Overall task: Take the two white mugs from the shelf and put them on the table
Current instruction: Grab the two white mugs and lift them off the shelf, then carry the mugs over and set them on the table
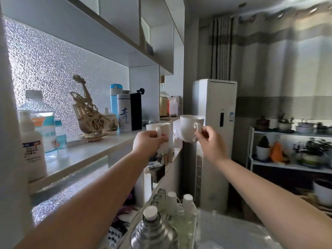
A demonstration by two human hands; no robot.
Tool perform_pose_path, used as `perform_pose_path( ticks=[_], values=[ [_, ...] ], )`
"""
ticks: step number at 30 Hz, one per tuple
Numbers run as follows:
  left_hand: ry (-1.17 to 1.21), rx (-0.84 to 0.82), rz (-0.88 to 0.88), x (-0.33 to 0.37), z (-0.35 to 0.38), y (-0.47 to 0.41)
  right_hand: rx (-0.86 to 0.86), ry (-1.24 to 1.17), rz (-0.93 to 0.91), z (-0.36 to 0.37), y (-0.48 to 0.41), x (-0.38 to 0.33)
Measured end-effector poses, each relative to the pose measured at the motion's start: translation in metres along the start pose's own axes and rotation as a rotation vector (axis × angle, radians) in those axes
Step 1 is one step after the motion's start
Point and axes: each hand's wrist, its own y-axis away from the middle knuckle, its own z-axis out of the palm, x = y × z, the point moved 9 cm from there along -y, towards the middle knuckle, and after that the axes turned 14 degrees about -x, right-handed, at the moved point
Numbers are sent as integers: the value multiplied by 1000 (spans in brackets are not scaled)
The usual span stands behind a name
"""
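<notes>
My left hand (146,143) is clamped on the handle of one white mug (159,131), held upright just in front of the shelf (86,155) edge. My right hand (209,141) pinches the handle of the other white mug (189,127), tilted slightly and lifted clear of the shelf, in front of the standing air conditioner (213,141). Both mugs hang in the air, near each other but apart. A wooden violin model (89,112) and bottles stand on the shelf to the left.
</notes>
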Motion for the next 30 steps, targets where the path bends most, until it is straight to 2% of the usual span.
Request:
perform_pose_path(
  ticks=[9,22,30],
  values=[
    [-23,-167,32,16,135,31,48,160,89,-126,90,52],
    [64,-254,33,77,366,154,100,387,167,-364,243,109],
    [69,-351,-10,84,467,199,92,436,247,-442,307,136]
  ],
)
